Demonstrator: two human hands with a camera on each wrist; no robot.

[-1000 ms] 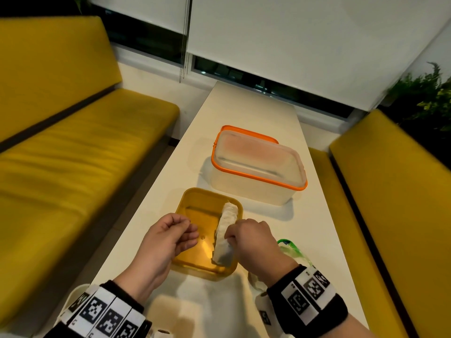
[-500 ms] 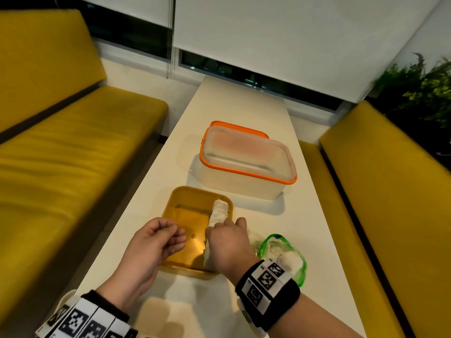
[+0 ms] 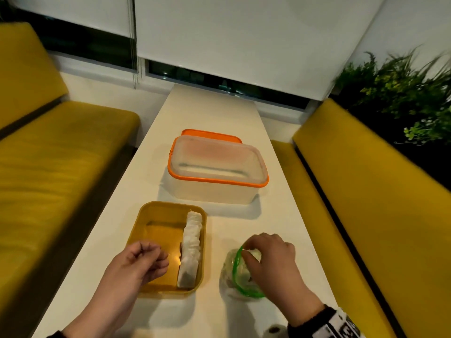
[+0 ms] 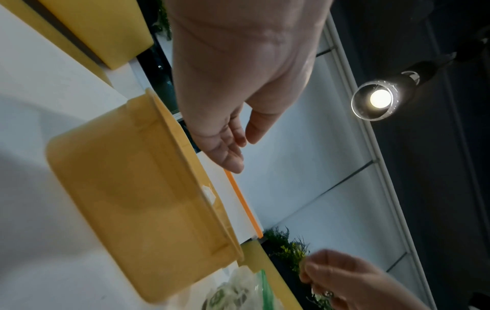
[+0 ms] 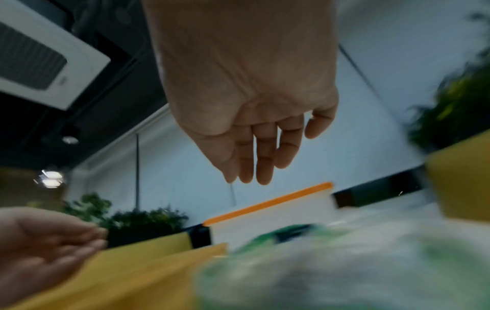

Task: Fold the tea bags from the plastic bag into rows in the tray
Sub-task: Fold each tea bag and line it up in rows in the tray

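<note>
A yellow tray (image 3: 170, 204) sits on the white table, with a row of white tea bags (image 3: 191, 242) along its right wall. My left hand (image 3: 159, 257) hovers over the tray's near left part, fingers loosely curled, holding nothing; the left wrist view shows its fingers (image 4: 233, 146) relaxed above the tray (image 4: 132, 209). To the right of the tray lies a clear plastic bag (image 3: 234, 276) with a green zip rim. My right hand (image 3: 251, 252) is at the bag's mouth, its fingers (image 5: 254, 163) fairly straight with nothing between them. The bag (image 5: 344, 262) is blurred in the right wrist view.
A clear box with an orange rim (image 3: 217, 164) stands behind the tray, on an orange lid. Yellow benches (image 3: 61, 167) run along both long sides of the narrow table (image 3: 244, 313). A green plant (image 3: 402, 93) stands at the far right.
My right hand has let go of the tea bag row in the tray and moved right to the plastic bag's mouth. The left hand has stayed over the tray.
</note>
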